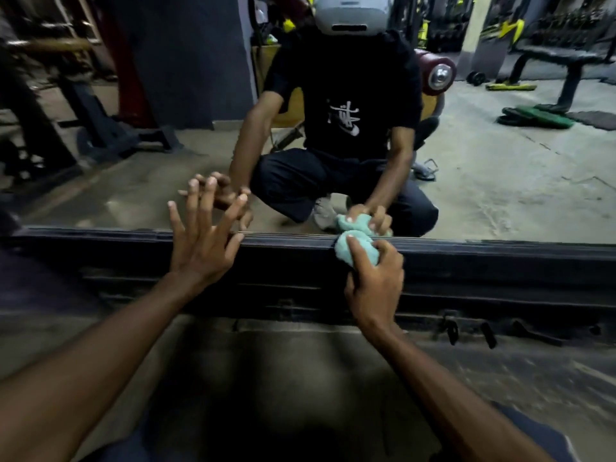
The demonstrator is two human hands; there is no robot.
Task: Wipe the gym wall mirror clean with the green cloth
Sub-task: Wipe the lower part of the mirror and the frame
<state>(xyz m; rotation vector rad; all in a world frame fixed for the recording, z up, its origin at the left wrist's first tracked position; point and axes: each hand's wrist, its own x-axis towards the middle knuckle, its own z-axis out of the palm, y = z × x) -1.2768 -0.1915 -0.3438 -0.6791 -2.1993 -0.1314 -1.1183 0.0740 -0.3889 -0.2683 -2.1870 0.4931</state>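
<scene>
The wall mirror [500, 168] fills the upper half of the view and shows a crouching person and the gym behind. Its dark bottom frame [116, 238] runs across the middle. My right hand [375, 281] grips the bunched green cloth [355, 250] and holds it against the frame at the mirror's lower edge. My left hand [203, 238] has its fingers spread straight, fingertips touching the glass just above the frame.
Below the mirror a dark skirting rail [500, 295] with small brackets runs along the wall. The dusty concrete floor [300, 361] lies under my arms. Reflected in the glass are a weight bench [560, 58], machine legs and green mats.
</scene>
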